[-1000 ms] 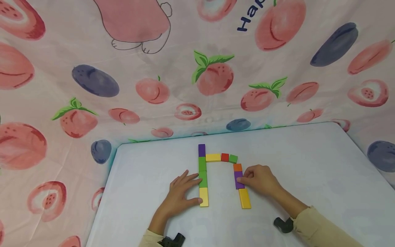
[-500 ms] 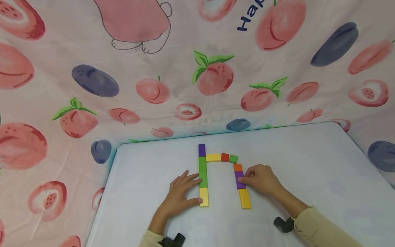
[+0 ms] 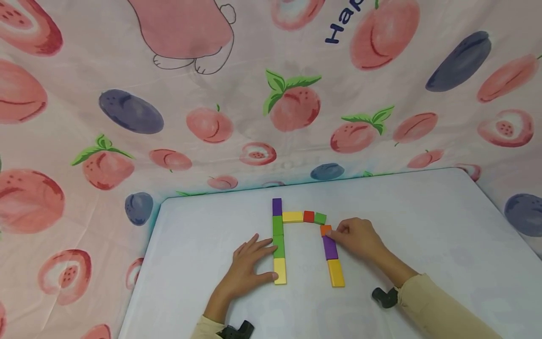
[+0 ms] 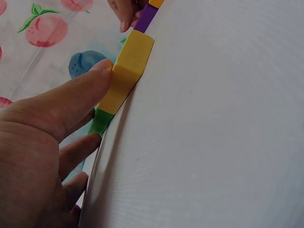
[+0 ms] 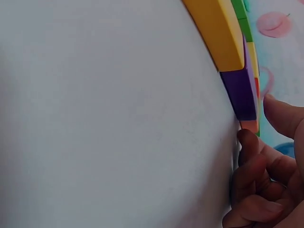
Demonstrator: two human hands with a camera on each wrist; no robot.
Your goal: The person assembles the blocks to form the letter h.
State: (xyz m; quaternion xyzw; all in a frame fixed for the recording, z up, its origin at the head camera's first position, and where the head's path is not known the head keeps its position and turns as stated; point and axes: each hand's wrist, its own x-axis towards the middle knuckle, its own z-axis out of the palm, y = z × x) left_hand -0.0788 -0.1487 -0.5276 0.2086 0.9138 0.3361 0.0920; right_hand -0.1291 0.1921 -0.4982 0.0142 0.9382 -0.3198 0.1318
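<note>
My left hand (image 3: pixel 250 266) has its fingers spread. Its thumb touches the pale yellow block (image 3: pixel 280 277) and a fingertip touches the lower green block (image 3: pixel 279 253). These two end a straight column with another green block (image 3: pixel 277 225) and a purple block (image 3: pixel 277 206) at its top. My right hand (image 3: pixel 357 239) is at the small orange block (image 3: pixel 325 230), its fingers curled beside it and the thumb (image 5: pixel 280 114) above, overlapping it in the head view. Below the orange block stand a purple block (image 3: pixel 330 248) and a deep yellow block (image 3: pixel 336 273), forming a slightly slanted column.
From the left column a row runs right: a yellow block (image 3: pixel 292 217), a red block (image 3: pixel 309 216) and a small tilted green block (image 3: pixel 320 218). The white table (image 3: pixel 190 235) meets a fruit-print cloth (image 3: pixel 237 155) behind. Black devices sit at both wrists.
My right hand has moved up from the purple block to the orange one. The purple block has shifted slightly right, closer in line with the yellow block below. My left hand has stayed put.
</note>
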